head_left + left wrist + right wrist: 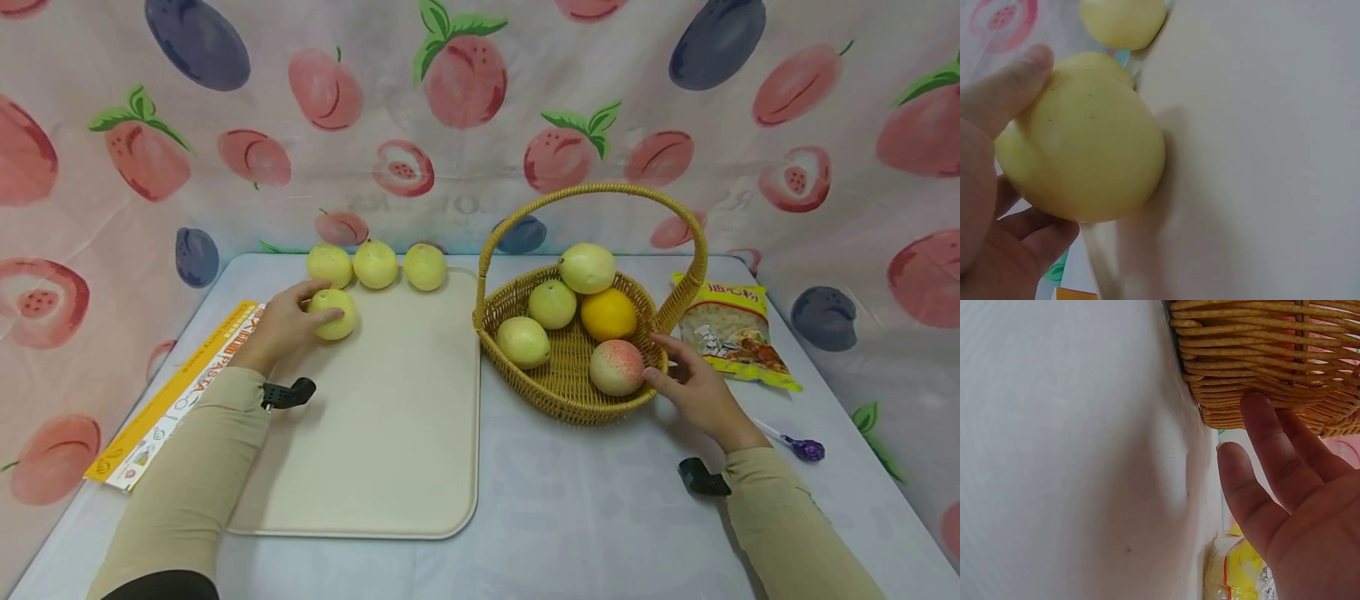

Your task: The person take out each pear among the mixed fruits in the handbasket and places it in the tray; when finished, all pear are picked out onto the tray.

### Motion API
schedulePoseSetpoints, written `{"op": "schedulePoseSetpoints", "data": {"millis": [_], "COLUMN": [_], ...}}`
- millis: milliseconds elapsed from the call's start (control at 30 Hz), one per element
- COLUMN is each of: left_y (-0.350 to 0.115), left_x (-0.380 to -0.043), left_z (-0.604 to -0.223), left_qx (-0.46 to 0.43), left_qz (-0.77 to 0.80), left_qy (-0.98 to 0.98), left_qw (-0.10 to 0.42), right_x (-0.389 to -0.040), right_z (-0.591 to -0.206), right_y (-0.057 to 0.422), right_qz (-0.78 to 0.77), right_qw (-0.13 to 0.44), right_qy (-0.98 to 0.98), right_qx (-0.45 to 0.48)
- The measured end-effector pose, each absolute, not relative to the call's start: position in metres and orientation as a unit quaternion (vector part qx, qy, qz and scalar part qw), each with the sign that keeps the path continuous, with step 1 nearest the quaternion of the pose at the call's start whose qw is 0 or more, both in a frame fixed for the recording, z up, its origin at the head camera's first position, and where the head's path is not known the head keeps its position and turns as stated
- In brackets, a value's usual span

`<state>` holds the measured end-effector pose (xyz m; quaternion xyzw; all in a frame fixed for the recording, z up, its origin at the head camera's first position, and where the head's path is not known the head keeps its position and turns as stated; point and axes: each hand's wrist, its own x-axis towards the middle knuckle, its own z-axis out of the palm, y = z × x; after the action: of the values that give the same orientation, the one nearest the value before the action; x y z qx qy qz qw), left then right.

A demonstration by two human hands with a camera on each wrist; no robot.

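Observation:
My left hand (288,323) grips a pale yellow pear (336,314) above the upper left of a beige tray (375,433). In the left wrist view, the thumb lies over the pear (1085,147) and fingers curl beneath it. Three more pears (377,264) stand in a row along the tray's far edge. My right hand (705,396) touches the right rim of a handled wicker basket (558,406); the right wrist view shows its fingers spread, fairly straight, against the woven side (1247,369). Inside the basket lie a peach (617,367), an orange (608,314) and several pale green-yellow fruits (522,342).
Behind the basket's right side lies a yellow food packet (731,329). A purple-wrapped lollipop (806,449) lies near my right wrist. Along the table's left side is a long orange-and-white pasta package (172,392). A fruit-print cloth (465,167) hangs behind the table.

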<state>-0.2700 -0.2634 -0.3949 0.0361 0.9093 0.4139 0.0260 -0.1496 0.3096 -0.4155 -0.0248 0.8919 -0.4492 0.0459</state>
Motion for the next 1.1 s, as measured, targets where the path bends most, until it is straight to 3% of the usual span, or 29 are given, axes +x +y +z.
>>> {"op": "schedulePoseSetpoints", "data": {"millis": [767, 1100], "left_y": [-0.267, -0.271], "left_x": [-0.278, -0.285], "left_z": [-0.392, -0.389], "left_qx": [-0.024, -0.032], "left_qz": [0.408, 0.379], "left_qy": [0.912, 0.925], "left_qw": [-0.034, -0.03], "right_x": [-0.149, -0.149], "right_z": [-0.416, -0.416], "right_y": [0.309, 0.309], "right_qz": [-0.455, -0.459], "right_qw": [0.04, 0.038], "right_qy": [0.889, 0.887], "right_qx": [-0.031, -0.031]}}
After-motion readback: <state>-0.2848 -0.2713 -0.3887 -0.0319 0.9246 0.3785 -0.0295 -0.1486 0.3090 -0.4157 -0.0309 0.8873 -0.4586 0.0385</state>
